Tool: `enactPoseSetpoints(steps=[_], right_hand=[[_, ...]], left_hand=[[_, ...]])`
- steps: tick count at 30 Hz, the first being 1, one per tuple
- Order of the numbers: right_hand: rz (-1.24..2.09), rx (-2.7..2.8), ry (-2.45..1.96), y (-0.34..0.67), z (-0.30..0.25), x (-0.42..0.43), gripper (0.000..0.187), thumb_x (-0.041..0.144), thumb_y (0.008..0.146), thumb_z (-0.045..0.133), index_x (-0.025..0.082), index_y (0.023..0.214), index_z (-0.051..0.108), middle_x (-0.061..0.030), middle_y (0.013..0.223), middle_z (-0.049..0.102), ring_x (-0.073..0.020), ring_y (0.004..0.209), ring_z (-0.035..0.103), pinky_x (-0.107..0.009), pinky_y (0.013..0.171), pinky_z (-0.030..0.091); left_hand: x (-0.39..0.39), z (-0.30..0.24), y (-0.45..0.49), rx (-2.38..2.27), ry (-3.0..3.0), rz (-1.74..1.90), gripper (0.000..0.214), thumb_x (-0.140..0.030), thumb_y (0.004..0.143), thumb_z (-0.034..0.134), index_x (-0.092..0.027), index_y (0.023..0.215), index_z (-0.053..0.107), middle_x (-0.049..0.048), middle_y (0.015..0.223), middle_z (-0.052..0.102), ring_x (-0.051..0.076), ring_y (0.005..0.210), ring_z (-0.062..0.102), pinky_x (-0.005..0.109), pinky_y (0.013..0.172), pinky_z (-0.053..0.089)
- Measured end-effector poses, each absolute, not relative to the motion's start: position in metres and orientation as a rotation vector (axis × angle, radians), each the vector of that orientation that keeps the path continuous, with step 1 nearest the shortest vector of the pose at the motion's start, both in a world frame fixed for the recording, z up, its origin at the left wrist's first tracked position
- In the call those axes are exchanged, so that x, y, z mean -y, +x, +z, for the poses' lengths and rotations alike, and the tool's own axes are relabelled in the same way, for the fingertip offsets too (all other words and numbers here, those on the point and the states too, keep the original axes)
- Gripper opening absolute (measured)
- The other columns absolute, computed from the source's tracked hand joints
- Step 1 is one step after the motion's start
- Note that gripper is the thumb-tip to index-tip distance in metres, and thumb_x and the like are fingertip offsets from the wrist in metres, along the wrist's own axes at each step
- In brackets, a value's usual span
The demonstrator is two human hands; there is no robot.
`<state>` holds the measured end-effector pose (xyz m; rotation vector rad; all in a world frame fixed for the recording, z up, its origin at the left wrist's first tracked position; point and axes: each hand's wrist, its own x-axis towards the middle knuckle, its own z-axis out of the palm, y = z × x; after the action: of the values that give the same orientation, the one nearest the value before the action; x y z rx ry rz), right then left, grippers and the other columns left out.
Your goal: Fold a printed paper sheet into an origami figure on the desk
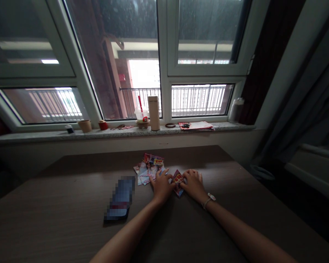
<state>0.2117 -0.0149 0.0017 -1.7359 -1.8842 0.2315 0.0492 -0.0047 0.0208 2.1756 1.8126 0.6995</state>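
Note:
A small piece of printed paper point(178, 179), folded to a diamond shape with red and yellow print, lies on the table between my hands. My left hand point(162, 187) grips its left edge near the thumb, with the other fingers bent beside it. On the opposite edge, the thumb and curled fingers of my right hand point(193, 185) hold the paper; a bracelet point(209, 199) is on that wrist. Just beyond my left hand is a loose pile of colourful printed sheets point(148, 168), partly covered by its fingertips.
A phone point(120, 199), its screen blurred, lies left of my left arm on the brown table point(71, 190). Along the windowsill stand a paper cup point(84, 126), a beige flask point(153, 113), a plastic cup with a red straw point(141, 114), papers with scissors point(196, 125) and a bottle point(236, 110).

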Motion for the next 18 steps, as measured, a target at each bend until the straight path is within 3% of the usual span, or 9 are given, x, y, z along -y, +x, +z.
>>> enactPoseSetpoints(steps=[7, 18], right_hand=[[0.257, 1.906, -1.723, 0.2175, 0.0004, 0.0133, 0.02, 0.031, 0.083, 0.062, 0.028, 0.1, 0.071, -0.0077, 0.117, 0.061, -0.031, 0.119, 0.045, -0.061, 0.112, 0.022], [0.251, 1.874, -1.737, 0.2129, 0.0041, 0.0151, 0.022, 0.031, 0.083, 0.062, 0.029, 0.103, 0.07, -0.0077, 0.116, 0.06, -0.0317, 0.118, 0.045, -0.062, 0.112, 0.02]], left_hand=[[0.0032, 0.021, 0.0477, -1.791, 2.134, 0.697, 0.004, -0.028, 0.078, 0.07, -0.025, 0.08, 0.073, 0.0016, 0.149, 0.052, 0.038, 0.142, 0.032, 0.077, 0.11, 0.01], [0.0045, 0.0237, 0.0508, -1.763, 2.079, 0.722, 0.004, -0.025, 0.08, 0.068, -0.024, 0.077, 0.07, 0.0006, 0.145, 0.058, 0.037, 0.143, 0.032, 0.08, 0.109, 0.003]])
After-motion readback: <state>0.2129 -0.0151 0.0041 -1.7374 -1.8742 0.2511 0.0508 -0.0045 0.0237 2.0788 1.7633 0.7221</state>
